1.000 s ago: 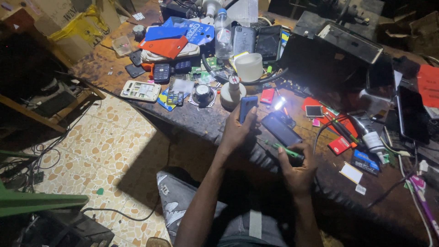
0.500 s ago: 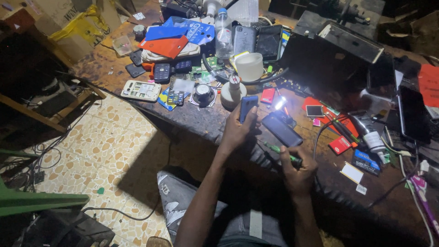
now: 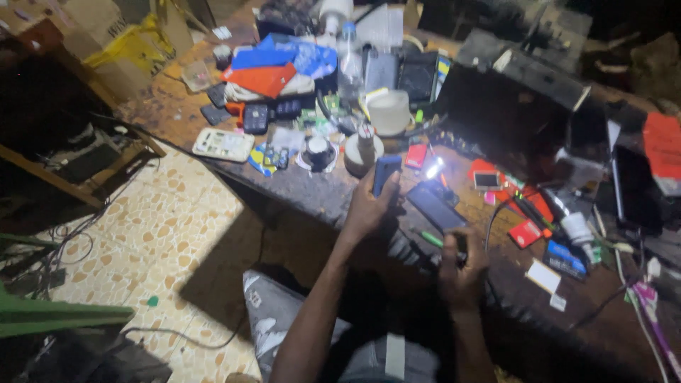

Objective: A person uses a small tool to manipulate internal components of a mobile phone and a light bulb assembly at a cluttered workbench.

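Observation:
My left hand (image 3: 369, 207) grips a small dark blue phone (image 3: 386, 172), held upright over the wooden workbench (image 3: 319, 195). My right hand (image 3: 461, 266) rests on the bench edge, its fingers closed around a thin green-handled tool (image 3: 430, 238) that lies across the bench. Just above that hand lies a dark phone (image 3: 436, 206), flat on the bench. A small bright lamp (image 3: 433, 169) shines between the two phones.
The bench is crowded: a white bottle (image 3: 363, 147), a white cup (image 3: 389, 111), a white keypad phone (image 3: 223, 144), blue and orange cloths (image 3: 273, 67), red cards (image 3: 525, 232), cables and a dark box (image 3: 514, 106). Patterned tile floor (image 3: 142, 234) lies to the left.
The right hand has slid slightly toward me along the bench edge. The left hand with the blue phone stays in place.

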